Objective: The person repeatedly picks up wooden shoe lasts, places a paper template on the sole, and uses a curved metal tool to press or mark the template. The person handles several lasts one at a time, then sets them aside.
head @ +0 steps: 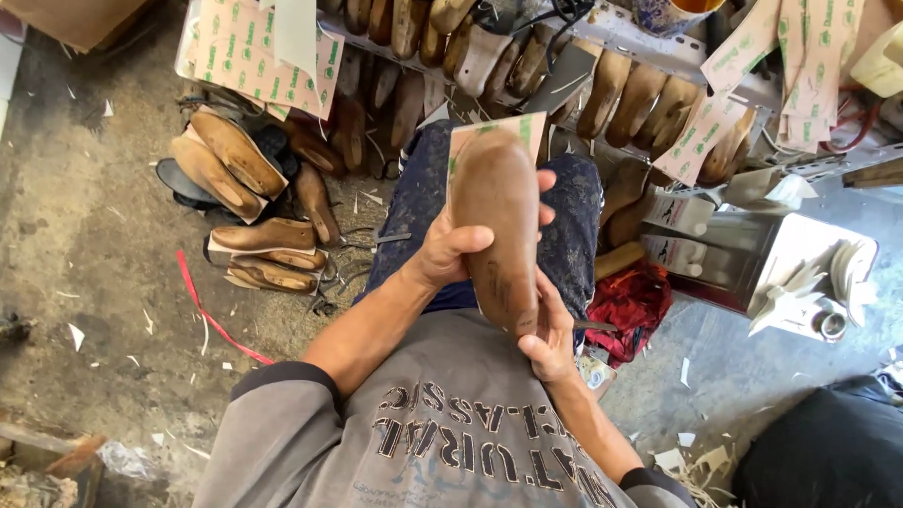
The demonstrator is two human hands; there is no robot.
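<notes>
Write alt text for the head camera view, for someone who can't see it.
Seen from above, a seated person's left hand and right hand hold a brown wooden shoe last against a pale printed card insole over their lap. More wooden lasts lie on the dusty concrete floor to the left, and others fill a metal rack ahead.

You hold a brown wooden shoe last [496,235] against a pale pink insole board with green print [508,130]. Your trousers [574,221] are dark blue with a light speckled pattern, your sweatshirt [442,423] grey with dark lettering. A red strap [212,315] crosses the grey-brown concrete floor [85,235].
</notes>
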